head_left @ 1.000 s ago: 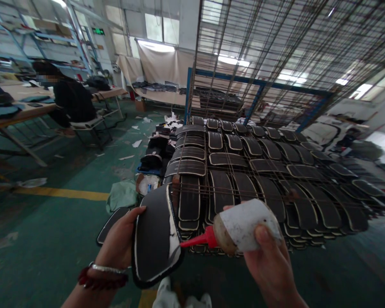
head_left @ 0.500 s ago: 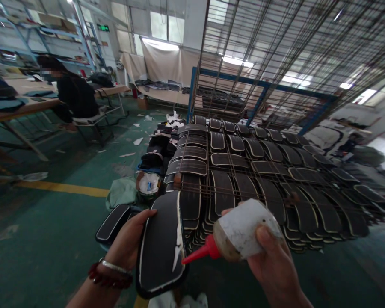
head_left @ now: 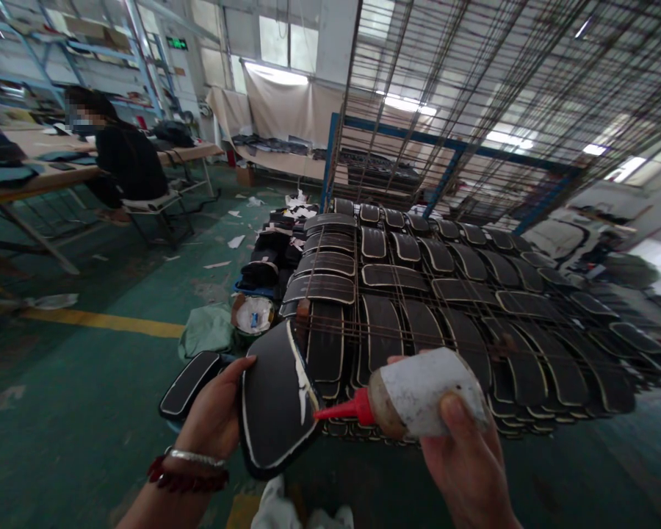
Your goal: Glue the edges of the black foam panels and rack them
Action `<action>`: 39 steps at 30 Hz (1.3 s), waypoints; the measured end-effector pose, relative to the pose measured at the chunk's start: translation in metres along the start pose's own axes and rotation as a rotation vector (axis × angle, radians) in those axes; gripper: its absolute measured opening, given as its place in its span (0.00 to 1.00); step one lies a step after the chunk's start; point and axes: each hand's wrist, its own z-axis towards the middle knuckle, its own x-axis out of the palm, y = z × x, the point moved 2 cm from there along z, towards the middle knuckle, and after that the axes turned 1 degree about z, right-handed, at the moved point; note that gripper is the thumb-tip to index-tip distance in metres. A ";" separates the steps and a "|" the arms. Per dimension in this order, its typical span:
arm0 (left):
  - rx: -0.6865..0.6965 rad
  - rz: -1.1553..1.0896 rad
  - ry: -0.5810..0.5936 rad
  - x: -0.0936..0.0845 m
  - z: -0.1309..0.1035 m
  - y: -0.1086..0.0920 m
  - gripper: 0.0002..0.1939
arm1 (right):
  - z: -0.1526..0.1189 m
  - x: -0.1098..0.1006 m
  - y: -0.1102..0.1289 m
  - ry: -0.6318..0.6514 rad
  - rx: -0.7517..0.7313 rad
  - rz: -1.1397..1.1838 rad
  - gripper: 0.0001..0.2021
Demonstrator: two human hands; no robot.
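Note:
My left hand (head_left: 217, 411) grips a dark, curved panel (head_left: 272, 400) by its left side, thumb on the face. A pale line runs round the panel's border, with a wider white smear near its right edge. In my right hand (head_left: 463, 455) is a squeeze bottle (head_left: 430, 393) with a whitish wrap and a long red nozzle (head_left: 344, 411). The bottle lies nearly level, its tip at the panel's right edge; whether it touches I cannot tell. My left wrist wears a silver bangle and dark red beads.
Rows of similar dark panels (head_left: 385, 338) lie on a wire rack (head_left: 457, 150) ahead and right. A smaller panel (head_left: 190, 386), a green cloth (head_left: 206, 330) and a round tub (head_left: 253, 314) are at left. Farther off, a seated person (head_left: 126, 158) works at a table (head_left: 82, 176).
The panel has turned and tilted in my left hand, its lower end rising. The bottle has swung more level and its nozzle tip has moved up along the panel's right edge.

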 end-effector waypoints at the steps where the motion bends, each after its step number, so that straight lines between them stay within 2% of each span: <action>1: 0.027 -0.018 -0.008 0.001 0.000 0.000 0.16 | 0.001 0.000 -0.001 -0.029 -0.021 0.007 0.17; 6: 0.133 -0.117 -0.018 0.006 0.004 0.005 0.17 | -0.001 -0.004 -0.011 -0.093 -0.044 0.062 0.15; 13: 0.154 -0.186 -0.017 0.003 0.013 0.007 0.17 | -0.019 -0.019 -0.028 -0.024 0.042 0.069 0.21; 18: 0.167 -0.213 -0.007 0.003 0.015 0.009 0.18 | -0.032 -0.010 -0.033 -0.104 0.129 0.071 0.28; 21: 0.163 -0.216 -0.005 0.004 0.015 0.009 0.19 | -0.031 -0.006 -0.032 -0.098 0.148 0.093 0.27; 27: 0.153 -0.208 -0.016 0.005 0.013 0.010 0.17 | -0.011 -0.011 -0.010 -0.124 -0.053 -0.020 0.24; 29: 0.152 -0.215 -0.009 0.005 0.013 0.010 0.16 | -0.011 -0.010 -0.007 -0.142 -0.057 -0.029 0.25; 32: 0.153 -0.237 -0.005 0.004 0.014 0.008 0.17 | -0.021 -0.007 -0.022 -0.132 0.035 0.049 0.27; 35: 0.150 -0.261 0.003 0.001 0.017 0.005 0.17 | -0.028 -0.004 -0.050 -0.131 0.251 0.219 0.23; 37: 0.149 -0.273 0.003 -0.002 0.020 0.004 0.16 | -0.021 -0.002 -0.061 -0.154 0.393 0.352 0.19; 39: 0.144 -0.278 -0.006 -0.006 0.024 0.004 0.14 | -0.002 -0.002 -0.057 -0.202 0.442 0.464 0.16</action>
